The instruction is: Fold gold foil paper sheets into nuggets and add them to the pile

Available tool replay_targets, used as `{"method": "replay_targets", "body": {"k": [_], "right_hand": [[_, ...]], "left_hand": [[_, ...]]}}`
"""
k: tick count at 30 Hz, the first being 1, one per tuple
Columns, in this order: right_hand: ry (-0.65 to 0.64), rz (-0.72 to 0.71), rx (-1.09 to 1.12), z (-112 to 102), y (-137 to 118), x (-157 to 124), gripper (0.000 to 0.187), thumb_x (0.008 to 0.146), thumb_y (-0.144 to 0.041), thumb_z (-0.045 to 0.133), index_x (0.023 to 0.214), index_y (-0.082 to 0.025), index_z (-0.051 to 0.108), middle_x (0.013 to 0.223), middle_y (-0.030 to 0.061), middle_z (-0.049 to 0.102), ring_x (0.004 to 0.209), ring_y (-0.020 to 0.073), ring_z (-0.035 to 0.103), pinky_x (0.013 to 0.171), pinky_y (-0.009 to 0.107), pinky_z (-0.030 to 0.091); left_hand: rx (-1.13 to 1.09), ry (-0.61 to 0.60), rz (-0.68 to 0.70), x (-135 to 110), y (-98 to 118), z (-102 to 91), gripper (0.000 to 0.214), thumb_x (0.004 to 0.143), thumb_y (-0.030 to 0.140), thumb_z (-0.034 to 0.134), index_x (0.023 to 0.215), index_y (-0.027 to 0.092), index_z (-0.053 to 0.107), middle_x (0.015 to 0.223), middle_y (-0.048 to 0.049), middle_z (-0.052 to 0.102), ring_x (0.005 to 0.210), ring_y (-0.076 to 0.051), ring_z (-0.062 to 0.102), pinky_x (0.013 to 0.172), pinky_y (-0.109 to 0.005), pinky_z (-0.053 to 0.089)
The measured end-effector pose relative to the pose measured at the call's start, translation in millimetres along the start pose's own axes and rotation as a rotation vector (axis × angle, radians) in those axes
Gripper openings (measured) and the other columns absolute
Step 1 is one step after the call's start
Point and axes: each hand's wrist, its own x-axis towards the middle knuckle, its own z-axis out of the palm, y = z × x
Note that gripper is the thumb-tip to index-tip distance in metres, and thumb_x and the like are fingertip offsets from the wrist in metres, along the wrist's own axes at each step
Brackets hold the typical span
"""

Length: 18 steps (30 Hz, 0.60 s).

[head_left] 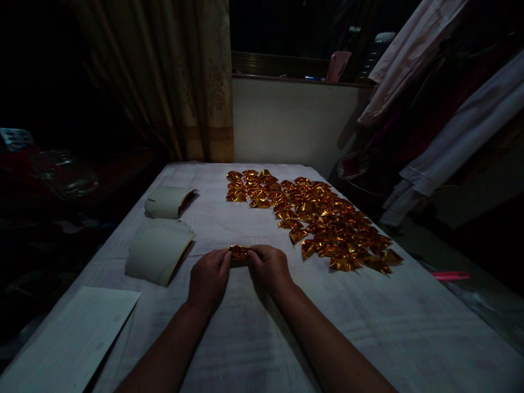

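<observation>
Between my two hands, just above the cloth, is a folded piece of gold foil paper (239, 256). My left hand (208, 275) pinches its left end between thumb and fingers. At the other end my right hand (271, 267) grips it the same way, thumb on top. Past my right hand spreads a broad group of folded gold foil pieces (315, 210), shiny and with pointed ends, many of them overlapping. The fingers under the held piece are hidden.
White cloth (368, 333) covers the table. Two curved pale sheets (155, 251) and a flat white board (77, 333) lie on the left. Behind hang a curtain (196, 82) and, at right, clothes (458, 131). A pink handle (450, 275) lies beyond the right edge.
</observation>
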Motion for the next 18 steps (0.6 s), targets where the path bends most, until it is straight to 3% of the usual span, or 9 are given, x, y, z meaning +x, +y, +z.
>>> {"method": "replay_targets", "body": {"k": [11, 18], "right_hand": [[-0.183, 0.050, -0.090, -10.7, -2.4, 0.7, 0.023, 0.092, -0.023, 0.058, 0.101, -0.027, 0.079, 0.100, 0.0029, 0.079, 0.093, 0.0187, 0.072, 0.078, 0.024, 0.049], [-0.182, 0.080, -0.107, -20.8, -0.6, 4.5, 0.021, 0.091, -0.022, 0.058, 0.099, -0.026, 0.077, 0.099, 0.0017, 0.078, 0.092, 0.0178, 0.070, 0.078, 0.024, 0.046]], "left_hand": [[-0.005, -0.013, 0.045, 0.6, -1.2, -0.2, 0.034, 0.096, 0.035, 0.043, 0.099, 0.021, 0.073, 0.097, -0.0059, 0.077, 0.089, -0.022, 0.071, 0.081, -0.033, 0.053], [-0.002, -0.010, 0.047, 1.4, -0.4, 0.2, 0.035, 0.095, 0.037, 0.043, 0.097, 0.021, 0.074, 0.098, -0.0073, 0.077, 0.089, -0.023, 0.071, 0.081, -0.034, 0.053]]}}
